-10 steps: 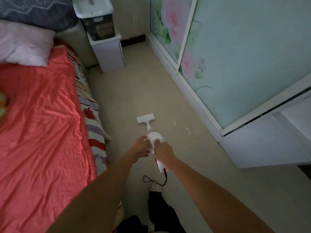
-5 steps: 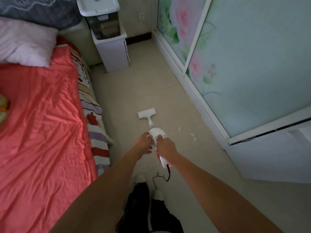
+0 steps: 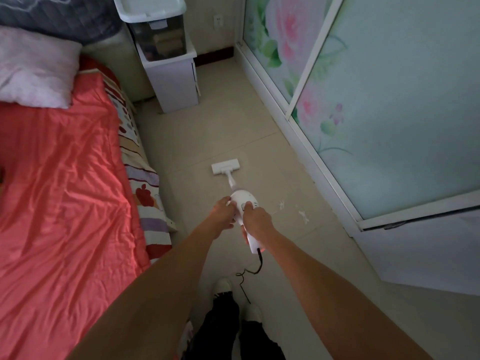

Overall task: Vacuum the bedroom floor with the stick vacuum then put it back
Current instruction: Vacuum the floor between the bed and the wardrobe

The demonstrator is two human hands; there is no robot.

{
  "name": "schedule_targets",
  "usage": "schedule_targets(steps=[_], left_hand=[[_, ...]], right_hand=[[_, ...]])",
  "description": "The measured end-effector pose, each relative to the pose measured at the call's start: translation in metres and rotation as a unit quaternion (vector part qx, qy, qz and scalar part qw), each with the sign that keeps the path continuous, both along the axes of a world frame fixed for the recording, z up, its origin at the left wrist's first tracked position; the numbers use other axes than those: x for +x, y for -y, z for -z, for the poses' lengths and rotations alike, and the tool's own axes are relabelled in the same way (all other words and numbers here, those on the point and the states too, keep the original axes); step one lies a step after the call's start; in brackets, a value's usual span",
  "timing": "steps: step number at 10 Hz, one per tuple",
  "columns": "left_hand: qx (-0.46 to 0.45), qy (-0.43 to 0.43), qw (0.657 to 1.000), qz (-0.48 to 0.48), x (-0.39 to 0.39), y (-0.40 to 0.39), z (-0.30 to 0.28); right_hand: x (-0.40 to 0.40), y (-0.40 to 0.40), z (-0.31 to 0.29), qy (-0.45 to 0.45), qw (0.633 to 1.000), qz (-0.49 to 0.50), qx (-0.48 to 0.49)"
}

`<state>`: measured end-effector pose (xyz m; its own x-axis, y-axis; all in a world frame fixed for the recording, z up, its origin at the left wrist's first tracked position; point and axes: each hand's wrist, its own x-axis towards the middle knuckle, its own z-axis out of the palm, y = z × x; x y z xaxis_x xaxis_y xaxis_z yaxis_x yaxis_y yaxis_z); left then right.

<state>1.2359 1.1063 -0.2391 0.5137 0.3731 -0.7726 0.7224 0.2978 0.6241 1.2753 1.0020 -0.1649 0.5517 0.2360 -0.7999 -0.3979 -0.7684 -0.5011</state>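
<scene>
White stick vacuum (image 3: 242, 203) mid-pass, head on floor (image 3: 197, 141) beside bed (image 3: 65, 178). Left hand (image 3: 223, 213) and right hand (image 3: 255, 219) both curled around it. Paper scraps (image 3: 302, 213) right of vacuum not yet picked up; return pending.

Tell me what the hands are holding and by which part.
Both hold the stick vacuum: right hand around its handle, left hand against the motor body's side.
</scene>
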Motion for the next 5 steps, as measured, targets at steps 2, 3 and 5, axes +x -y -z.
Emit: schedule_targets(steps=[2,3,5], left_hand=[[-0.008,0.005,1.0,-0.005,-0.002,0.007,0.001],[0.007,0.011,1.0,-0.002,-0.003,0.027,0.0],[-0.006,0.028,0.999,0.032,-0.006,0.095,-0.002]], right_hand=[[0.001,0.006,-0.002,0.064,0.996,-0.045,-0.042],[-0.005,0.028,-0.003,0.032,0.999,0.013,0.0],[-0.015,0.098,-0.016,0.028,0.999,0.041,0.003]])
